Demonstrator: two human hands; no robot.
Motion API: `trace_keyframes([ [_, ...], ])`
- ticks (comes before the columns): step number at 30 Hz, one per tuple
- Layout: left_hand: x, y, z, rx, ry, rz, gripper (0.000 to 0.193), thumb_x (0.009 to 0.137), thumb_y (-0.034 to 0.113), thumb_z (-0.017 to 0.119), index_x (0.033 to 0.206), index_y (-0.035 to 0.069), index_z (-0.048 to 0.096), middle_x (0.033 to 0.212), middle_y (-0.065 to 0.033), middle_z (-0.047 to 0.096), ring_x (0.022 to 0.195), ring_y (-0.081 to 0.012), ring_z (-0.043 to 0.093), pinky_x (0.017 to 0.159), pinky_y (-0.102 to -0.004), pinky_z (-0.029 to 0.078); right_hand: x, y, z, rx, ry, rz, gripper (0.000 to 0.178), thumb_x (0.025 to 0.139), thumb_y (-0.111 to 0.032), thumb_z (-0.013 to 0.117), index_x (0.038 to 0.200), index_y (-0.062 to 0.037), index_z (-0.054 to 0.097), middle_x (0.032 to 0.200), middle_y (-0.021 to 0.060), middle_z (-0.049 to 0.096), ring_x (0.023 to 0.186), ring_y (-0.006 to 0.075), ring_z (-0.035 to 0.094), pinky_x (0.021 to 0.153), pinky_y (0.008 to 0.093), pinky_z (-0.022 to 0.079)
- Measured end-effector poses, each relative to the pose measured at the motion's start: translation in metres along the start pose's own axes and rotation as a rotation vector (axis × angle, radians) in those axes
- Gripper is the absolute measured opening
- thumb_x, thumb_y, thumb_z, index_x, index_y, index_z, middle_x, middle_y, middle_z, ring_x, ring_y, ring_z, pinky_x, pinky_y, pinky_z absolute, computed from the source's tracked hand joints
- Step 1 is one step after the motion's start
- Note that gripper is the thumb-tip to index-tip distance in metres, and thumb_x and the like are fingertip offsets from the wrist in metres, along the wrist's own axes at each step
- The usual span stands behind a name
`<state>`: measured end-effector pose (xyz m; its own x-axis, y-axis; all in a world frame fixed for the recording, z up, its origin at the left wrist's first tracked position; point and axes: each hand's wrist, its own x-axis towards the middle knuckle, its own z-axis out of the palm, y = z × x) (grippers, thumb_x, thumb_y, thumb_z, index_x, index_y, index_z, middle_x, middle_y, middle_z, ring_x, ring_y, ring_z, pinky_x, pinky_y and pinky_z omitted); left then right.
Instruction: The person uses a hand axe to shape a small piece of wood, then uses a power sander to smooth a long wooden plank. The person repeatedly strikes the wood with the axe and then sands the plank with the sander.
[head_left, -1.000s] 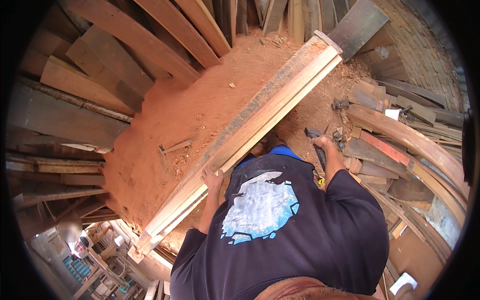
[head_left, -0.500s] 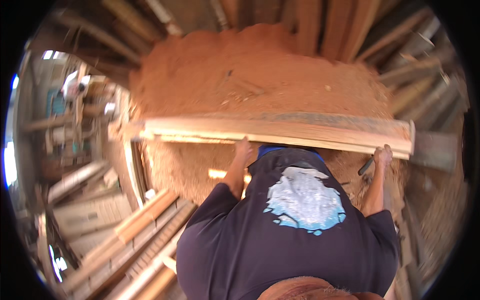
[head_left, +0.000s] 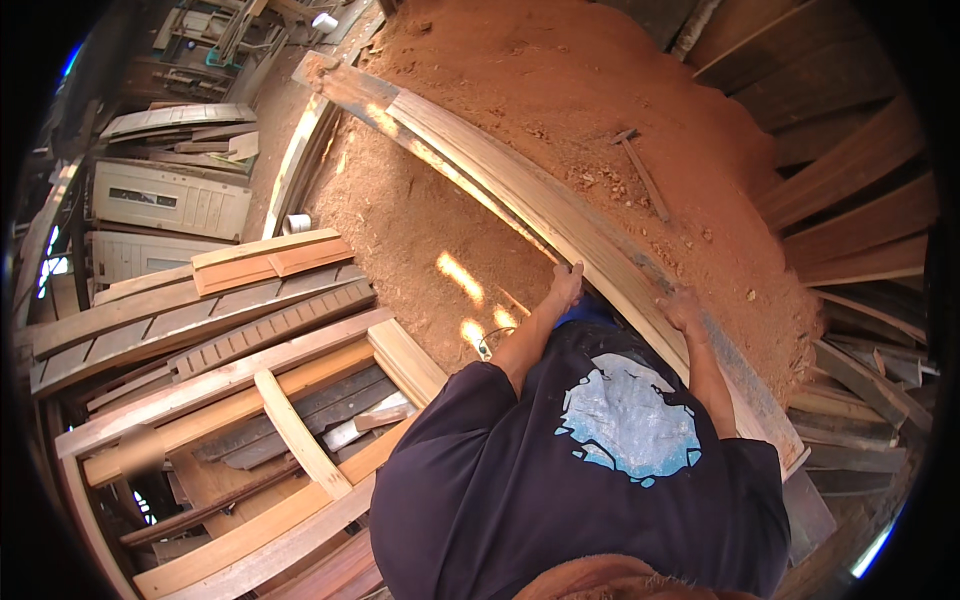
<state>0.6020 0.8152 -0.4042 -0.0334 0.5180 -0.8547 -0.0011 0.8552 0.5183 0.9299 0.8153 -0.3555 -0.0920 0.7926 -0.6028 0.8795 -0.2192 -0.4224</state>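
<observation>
A long pale wooden plank (head_left: 500,190) runs slantwise on a grey, worn bench beam (head_left: 735,355), from the far left down to my right side. My left hand (head_left: 568,286) is closed on the plank's near edge. Reaching across the plank, my right hand (head_left: 683,310) has its fingers bent at the far edge; what lies under that palm is hidden. Beyond the bench, a hammer (head_left: 645,178) lies on the reddish sawdust.
Sawdust (head_left: 400,220) covers the ground around the bench. At the left stand a wooden frame (head_left: 300,430), stacked panels (head_left: 190,325) and pale door panels (head_left: 165,197). Boards (head_left: 850,190) lean along the right. A white cup-like container (head_left: 297,224) sits near the bench's left leg.
My view has turned, so the plank now slants instead of lying across. My right hand has moved from the plank's right end toward its middle; the dark-handled tool it held no longer shows.
</observation>
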Motion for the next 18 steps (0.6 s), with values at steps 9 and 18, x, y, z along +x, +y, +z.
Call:
trace_keyframes([
  [9,0.031,-0.001,-0.073,-0.321,0.091,-0.088,0.072,0.093,0.055,0.066,0.133,0.001,0.041,0.117,-0.0195,0.052,0.081,-0.0248,0.06,0.063,-0.0484,0.052,0.045,-0.062,0.016,0.006,-0.18,-0.055,0.065,0.076,-0.038,0.08,0.124,0.0041,0.067,0.121,0.0316,0.067,0.118,0.0434,0.064,0.102,0.0492,0.049],
  [18,0.027,0.006,-0.041,-0.591,-0.028,-0.093,0.121,0.086,0.069,0.069,0.16,0.011,-0.007,0.165,-0.0275,0.02,0.147,-0.052,0.03,0.115,-0.0741,0.022,0.018,-0.085,0.014,0.02,-0.134,-0.061,0.066,0.073,-0.043,0.082,0.118,0.0043,0.071,0.117,0.0324,0.067,0.115,0.043,0.064,0.1,0.0487,0.049],
])
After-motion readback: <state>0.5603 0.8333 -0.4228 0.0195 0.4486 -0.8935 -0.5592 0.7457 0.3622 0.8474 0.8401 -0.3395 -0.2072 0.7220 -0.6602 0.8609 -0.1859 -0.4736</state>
